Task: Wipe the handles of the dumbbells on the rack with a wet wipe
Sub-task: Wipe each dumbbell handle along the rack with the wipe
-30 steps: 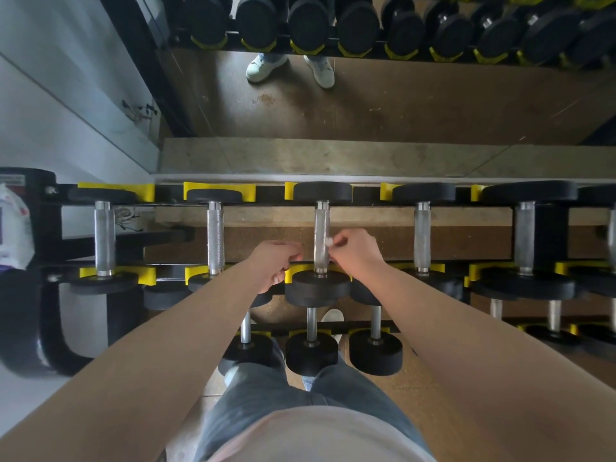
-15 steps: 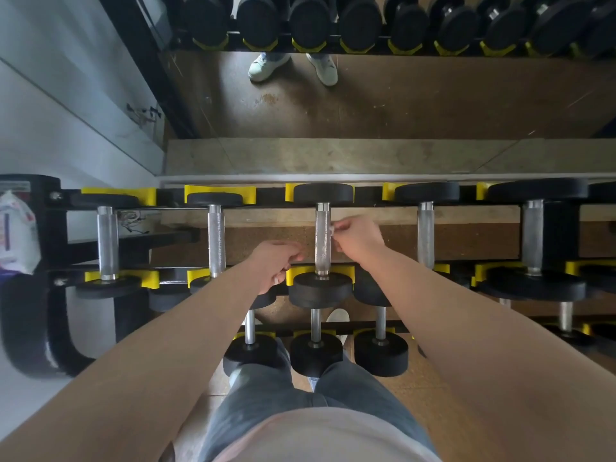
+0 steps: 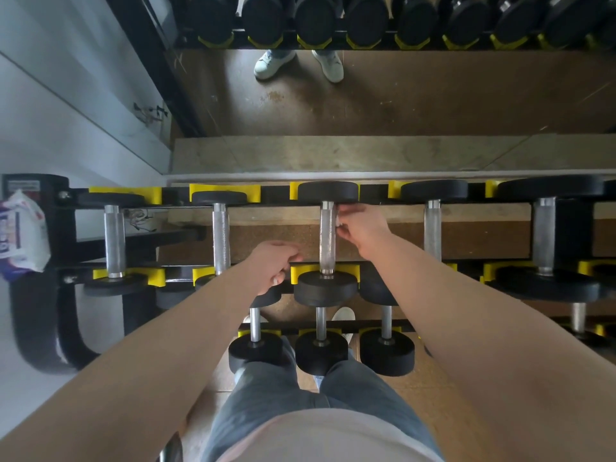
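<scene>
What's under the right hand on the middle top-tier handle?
A sliver of white wet wipe shows under the right hand, pinched against the far end of the handle. The hand covers the rest of the wipe. The left hand grips the front rail.

No writing could be read. A white packet point(image 3: 20, 231) at the left end of the rack point(image 3: 30, 321) carried blue print, too blurred to make out. A small pale label point(image 3: 23, 185) on top of the rack's black end post bore lines of text, too small to read.
</scene>
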A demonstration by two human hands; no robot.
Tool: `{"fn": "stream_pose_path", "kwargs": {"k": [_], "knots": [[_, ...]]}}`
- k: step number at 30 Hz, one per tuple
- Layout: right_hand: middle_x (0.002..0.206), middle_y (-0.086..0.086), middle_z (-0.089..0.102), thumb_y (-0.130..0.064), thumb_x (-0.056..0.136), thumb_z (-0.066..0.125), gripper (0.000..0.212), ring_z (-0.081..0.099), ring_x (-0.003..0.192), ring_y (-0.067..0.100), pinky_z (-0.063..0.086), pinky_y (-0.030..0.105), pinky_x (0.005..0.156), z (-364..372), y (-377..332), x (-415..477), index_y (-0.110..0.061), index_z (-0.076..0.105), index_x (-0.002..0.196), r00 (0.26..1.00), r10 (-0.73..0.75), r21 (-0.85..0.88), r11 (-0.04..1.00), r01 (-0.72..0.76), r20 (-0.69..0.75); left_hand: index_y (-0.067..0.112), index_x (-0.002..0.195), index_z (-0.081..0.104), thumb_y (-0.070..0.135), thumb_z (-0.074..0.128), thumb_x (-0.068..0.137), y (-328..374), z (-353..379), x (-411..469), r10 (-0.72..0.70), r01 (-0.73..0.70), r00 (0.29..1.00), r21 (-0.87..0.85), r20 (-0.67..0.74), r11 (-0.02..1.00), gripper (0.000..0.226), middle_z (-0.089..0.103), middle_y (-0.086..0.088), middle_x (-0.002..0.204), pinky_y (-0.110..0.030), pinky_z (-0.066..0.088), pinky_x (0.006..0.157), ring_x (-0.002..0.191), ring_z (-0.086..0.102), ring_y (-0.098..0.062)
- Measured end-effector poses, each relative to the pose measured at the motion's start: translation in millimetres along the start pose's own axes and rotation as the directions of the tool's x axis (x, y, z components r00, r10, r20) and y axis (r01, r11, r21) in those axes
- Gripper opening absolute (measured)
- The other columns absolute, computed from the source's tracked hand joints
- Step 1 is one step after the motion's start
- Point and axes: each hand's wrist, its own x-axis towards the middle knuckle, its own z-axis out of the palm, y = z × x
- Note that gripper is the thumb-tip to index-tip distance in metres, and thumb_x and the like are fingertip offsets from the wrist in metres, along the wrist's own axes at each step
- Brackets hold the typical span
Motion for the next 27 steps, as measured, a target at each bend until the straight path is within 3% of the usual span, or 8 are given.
{"fn": "stream_pose_path", "kwargs": {"k": [3,6,11,14,19,21,24,27], "knots": [[0.094,0.003,0.068,0.001,0.096,0.06,0.021,0.067,0.085,0.016,0.057,0.025,0.072,-9.6,16.6,-8.9,-0.013,0.071,0.108,0.992,0.012,-0.533,0.844,0.056,0.123,0.016,0.111,0.067,0.017,0.067,0.099,0.8,0.6,-2.1,-0.013,0.013,1.0,-0.009,-0.009,1.0,0.012,0.071,-0.007,0.097,-0.017,0.033,0.041,0.057,0.039,-0.009],[0.1,0.012,0.07,0.001,0.095,0.062,0.016,0.07,0.084,0.016,0.057,0.023,0.068,-17.8,24.6,-17.0,-0.008,0.071,0.105,0.952,0.191,-0.681,0.732,0.026,0.241,0.016,0.114,0.068,0.02,0.068,0.098,0.4,1.9,-0.8,-0.01,0.01,1.0,0.004,-0.019,1.0,0.016,0.071,-0.008,0.1,-0.018,0.033,0.042,0.059,0.039,-0.01],[0.108,0.02,0.07,0.015,0.092,0.052,0.026,0.073,0.096,0.03,0.063,0.036,0.079,-12.4,16.6,-14.6,0.002,0.066,0.11,0.926,0.272,-0.284,0.939,-0.196,0.261,0.016,0.116,0.067,0.021,0.068,0.099,2.3,2.5,0.4,-0.03,0.03,0.999,-0.003,-0.025,1.0,0.018,0.072,-0.008,0.101,-0.018,0.032,0.042,0.06,0.039,-0.01],[0.109,0.017,0.068,0.019,0.092,0.051,0.029,0.071,0.098,0.028,0.062,0.034,0.077,-11.5,15.3,-10.6,-0.002,0.067,0.103,0.956,0.173,-0.094,0.984,-0.154,0.238,0.015,0.118,0.067,0.021,0.068,0.098,2.3,0.4,0.1,-0.029,0.029,0.999,-0.013,-0.014,0.999,0.021,0.072,-0.006,0.097,-0.017,0.032,0.041,0.057,0.039,-0.008],[0.108,0.009,0.068,0.015,0.094,0.053,0.035,0.069,0.098,0.02,0.059,0.029,0.077,-4.4,4.5,6.3,-0.006,0.066,0.118,0.992,0.043,0.131,0.99,-0.059,0.117,0.012,0.121,0.065,0.021,0.068,0.099,0.6,-5.6,1.1,0.0,0.0,1.0,-0.011,-0.01,1.0,0.025,0.072,-0.005,0.095,-0.017,0.032,0.04,0.055,0.038,-0.007],[0.113,0.011,0.07,0.011,0.095,0.054,0.033,0.07,0.099,0.02,0.06,0.031,0.081,-6.2,12.0,9.1,-0.009,0.068,0.119,0.985,0.048,-0.092,0.995,-0.033,0.167,0.012,0.121,0.066,0.023,0.069,0.099,-1.2,-7.1,1.9,0.0,0.0,1.0,-0.007,-0.014,1.0,0.025,0.072,-0.004,0.095,-0.017,0.032,0.04,0.056,0.038,-0.008],[0.112,0.011,0.071,0.004,0.094,0.06,0.024,0.07,0.101,0.024,0.06,0.037,0.089,-15.6,29.3,7.2,-0.014,0.071,0.104,0.944,0.152,-0.585,0.81,0.05,0.292,0.013,0.118,0.066,0.025,0.069,0.098,-4.0,-6.8,3.3,-0.019,0.019,1.0,0.001,-0.017,1.0,0.023,0.072,-0.005,0.096,-0.018,0.032,0.042,0.056,0.037,-0.008],[0.112,0.01,0.07,0.008,0.092,0.062,0.026,0.069,0.101,0.024,0.06,0.03,0.08,-19.9,27.9,4.8,-0.016,0.069,0.1,0.913,0.232,-0.636,0.771,0.038,0.335,0.014,0.116,0.067,0.024,0.069,0.098,-4.8,-3.9,4.2,-0.027,0.027,1.0,0.009,-0.013,1.0,0.021,0.071,-0.007,0.097,-0.018,0.032,0.041,0.055,0.038,-0.008]]}}
